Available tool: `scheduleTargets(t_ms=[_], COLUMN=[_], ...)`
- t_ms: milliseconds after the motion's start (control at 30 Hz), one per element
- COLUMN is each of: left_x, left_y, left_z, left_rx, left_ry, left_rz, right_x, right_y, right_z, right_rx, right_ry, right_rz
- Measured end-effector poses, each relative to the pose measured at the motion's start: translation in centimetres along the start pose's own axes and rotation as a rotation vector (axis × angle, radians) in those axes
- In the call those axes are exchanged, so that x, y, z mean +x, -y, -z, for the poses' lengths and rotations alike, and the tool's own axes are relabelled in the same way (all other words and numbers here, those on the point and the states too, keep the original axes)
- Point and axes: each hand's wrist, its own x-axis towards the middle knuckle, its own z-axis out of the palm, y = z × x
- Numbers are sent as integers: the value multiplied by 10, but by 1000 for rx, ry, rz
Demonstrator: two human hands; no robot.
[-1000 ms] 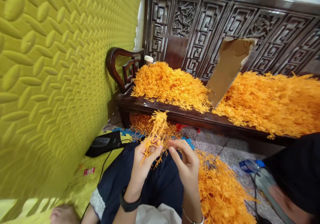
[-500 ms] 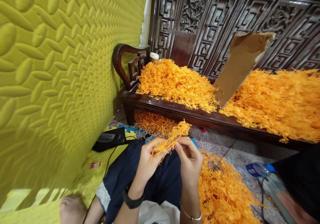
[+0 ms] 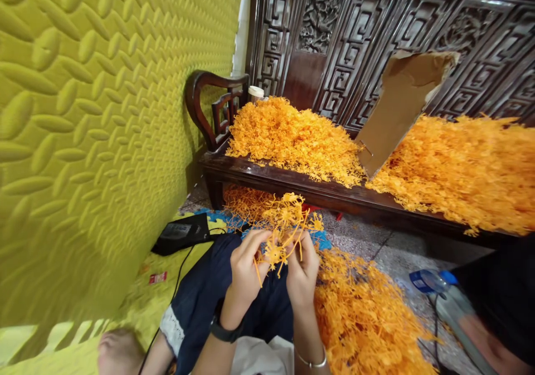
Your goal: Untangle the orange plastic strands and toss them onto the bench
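My left hand (image 3: pixel 244 269) and my right hand (image 3: pixel 301 272) are close together over my lap, both gripping one bunch of orange plastic sprigs (image 3: pixel 288 224) that fans out above my fingers. A black watch sits on my left wrist and a thin bracelet on my right. A heap of the same orange sprigs (image 3: pixel 368 319) lies on the floor right of my knee.
A dark carved wooden bench (image 3: pixel 301 183) carries two big piles of orange sprigs (image 3: pixel 292 135) split by a cardboard sheet (image 3: pixel 397 107). A yellow padded wall (image 3: pixel 83 113) stands at left. A black device (image 3: pixel 179 233) with cable lies on the floor; a water bottle (image 3: pixel 434 286) at right.
My hands have drawn together, and the sprig bunch, first upright in my left hand, tilted right and is now held by both and spread wider. The view shifted slightly.
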Motion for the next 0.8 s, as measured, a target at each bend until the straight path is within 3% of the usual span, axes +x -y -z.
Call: scheduleTargets(t_ms=[167, 367, 433, 567, 667, 800], left_x=[-10, -9, -1, 20, 28, 29], left_y=[7, -1, 6, 38, 50, 40], left_z=[-5, -2, 2, 15, 23, 20], left_rx=[102, 102, 77, -154, -407, -634], left_ry=[-96, -137, -208, -468, -493, -438], left_rz=[-132, -114, -27, 338, 519, 641], right_x=[4, 11, 1, -24, -21, 9], right_y=[3, 6, 9, 10, -2, -27], right_z=[-7, -10, -12, -13, -7, 6], right_rx=[72, 162, 213, 248, 195, 43], right_ry=[49, 103, 155, 330, 163, -74], right_rz=[44, 82, 116, 108, 53, 44])
